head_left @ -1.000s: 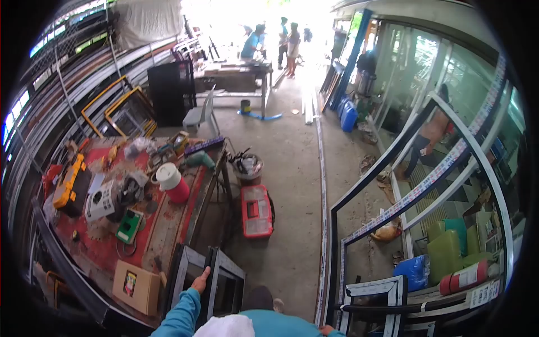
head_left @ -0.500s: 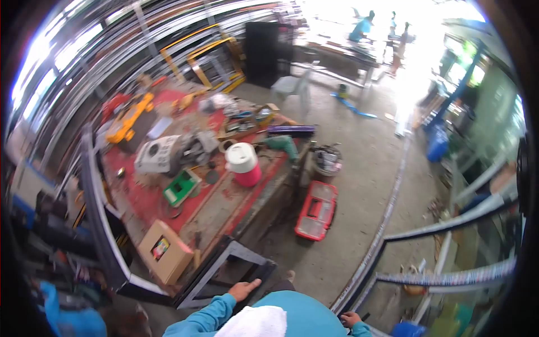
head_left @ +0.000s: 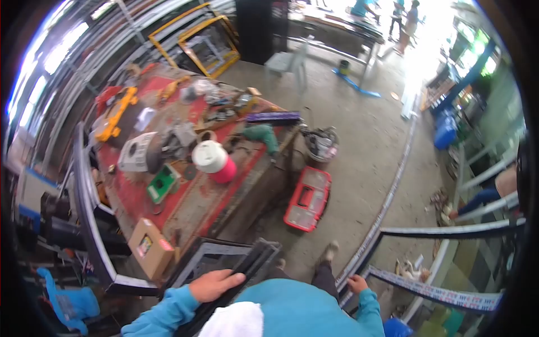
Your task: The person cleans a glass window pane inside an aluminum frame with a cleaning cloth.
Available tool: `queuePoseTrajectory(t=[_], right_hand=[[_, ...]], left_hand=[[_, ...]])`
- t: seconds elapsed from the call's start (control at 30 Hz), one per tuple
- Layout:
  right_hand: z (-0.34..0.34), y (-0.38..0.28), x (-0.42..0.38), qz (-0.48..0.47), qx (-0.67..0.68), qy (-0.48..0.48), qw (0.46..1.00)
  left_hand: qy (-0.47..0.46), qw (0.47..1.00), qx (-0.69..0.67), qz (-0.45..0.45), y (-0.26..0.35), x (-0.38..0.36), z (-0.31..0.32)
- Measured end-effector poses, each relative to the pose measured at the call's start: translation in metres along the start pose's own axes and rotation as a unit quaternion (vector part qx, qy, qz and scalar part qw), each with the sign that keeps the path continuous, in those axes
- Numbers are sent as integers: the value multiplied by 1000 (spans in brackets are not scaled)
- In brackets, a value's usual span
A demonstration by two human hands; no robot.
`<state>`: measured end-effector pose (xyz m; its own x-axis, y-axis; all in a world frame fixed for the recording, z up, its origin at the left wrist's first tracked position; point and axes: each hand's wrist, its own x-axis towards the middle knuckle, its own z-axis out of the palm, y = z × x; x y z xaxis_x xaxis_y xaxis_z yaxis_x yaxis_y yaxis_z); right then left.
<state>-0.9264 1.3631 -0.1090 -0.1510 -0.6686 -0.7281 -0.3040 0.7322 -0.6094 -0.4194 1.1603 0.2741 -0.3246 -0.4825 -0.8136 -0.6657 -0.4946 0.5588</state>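
Note:
My left hand [head_left: 215,285] lies on a dark metal frame [head_left: 255,259] beside the near corner of the workbench, its thumb and fingers wrapped round the frame's edge. At the lower right my right hand [head_left: 357,283] is closed, next to the corner of a large frame with printed white tape [head_left: 415,287]; what it holds, if anything, is too small to make out. A white cloth [head_left: 234,321] hangs over the front of my blue shirt. Near the held frame, a cardboard box [head_left: 151,249] rests on the bench corner.
The red workbench [head_left: 193,222] carries a pink and white jug [head_left: 215,161], a green drill [head_left: 261,135] and a yellow level [head_left: 117,115]. A red toolbox [head_left: 308,199] and a bucket [head_left: 321,144] stand on the floor. People [head_left: 409,25] are at the far end.
The workbench and toolbox have shifted left in view. The dark frame under my left hand has moved and turned. My feet now show, and my right hand is higher in view.

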Motion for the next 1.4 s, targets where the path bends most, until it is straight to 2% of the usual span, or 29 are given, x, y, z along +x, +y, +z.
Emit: queuePoseTrajectory(t=[0.03, 0.1, 0.17, 0.2, 0.23, 0.3, 0.33, 0.4, 0.43, 0.53, 0.6, 0.63, 0.7, 0.77, 0.83, 0.9, 0.97, 1.03, 1.1, 1.13, 1.17, 1.27, 1.37, 1.4], right_hand=[[-14, -5, 7, 6, -57, -15, 998], [-41, 6, 31, 44, -26, -36, 998], [-76, 23, 61, 62, -50, -40, 996], [-92, 50, 83, 14, -55, -33, 998], [-108, 74, 101, 5, -44, -7, 999], [-152, 93, 118, 66, -28, 11, 997], [-179, 91, 138, 57, -17, 27, 998], [-215, 108, 142, 118, 27, 44, 992], [-231, 120, 158, 99, 81, 46, 991], [-283, 81, 162, 89, 68, 75, 991], [-310, 59, 170, 39, 190, 161, 968], [-319, 51, 172, 35, 195, 171, 965], [-337, 36, 176, 8, 294, 133, 946], [-357, 37, 182, -24, 212, 118, 970], [-377, 53, 190, -37, 221, 87, 971], [-404, 49, 182, 31, 261, 103, 959], [-426, 96, 213, 98, 260, 96, 956], [-458, 93, 216, 186, 126, 125, 966], [-479, 112, 235, 205, 110, 144, 962], [-493, 111, 235, 248, 168, 131, 945], [-511, 96, 241, 287, 219, 114, 926], [-586, 23, 257, 315, 123, 28, 941], [-655, -36, 297, 256, 195, 67, 944], [-670, -52, 309, 239, 224, 79, 942]], left_hand=[[0, 1000, -5, -2, 16, -2, 3], [-7, 999, -43, 0, 82, -17, 11], [6, 996, -86, 7, 155, -28, 28], [15, 997, -74, 18, 186, -28, 38], [24, 997, -63, 27, 216, -27, 47], [16, 1000, 6, 26, 274, -19, 60], [33, 997, 36, 53, 300, -8, 67], [65, 991, 55, 101, 348, 5, 92], [65, 996, 23, 64, 358, 19, 93], [85, 991, 27, 98, 409, 58, 109], [110, 982, 82, 133, 418, 96, 103], [140, 969, 125, 160, 431, 110, 104], [107, 973, 107, 177, 478, 134, 119], [66, 977, 56, 194, 512, 169, 126], [60, 972, 56, 221, 541, 212, 126], [88, 960, 100, 248, 577, 247, 131], [51, 976, 51, 206, 604, 296, 128], [-7, 985, -3, 171, 629, 349, 120], [-23, 977, -20, 210, 660, 393, 119], [-28, 981, -27, 191, 679, 409, 118], [-34, 982, -36, 182, 682, 442, 109], [-25, 982, 14, 189, 719, 490, 99], [26, 973, 59, 219, 754, 521, 91], [20, 978, 49, 201, 766, 523, 84]])
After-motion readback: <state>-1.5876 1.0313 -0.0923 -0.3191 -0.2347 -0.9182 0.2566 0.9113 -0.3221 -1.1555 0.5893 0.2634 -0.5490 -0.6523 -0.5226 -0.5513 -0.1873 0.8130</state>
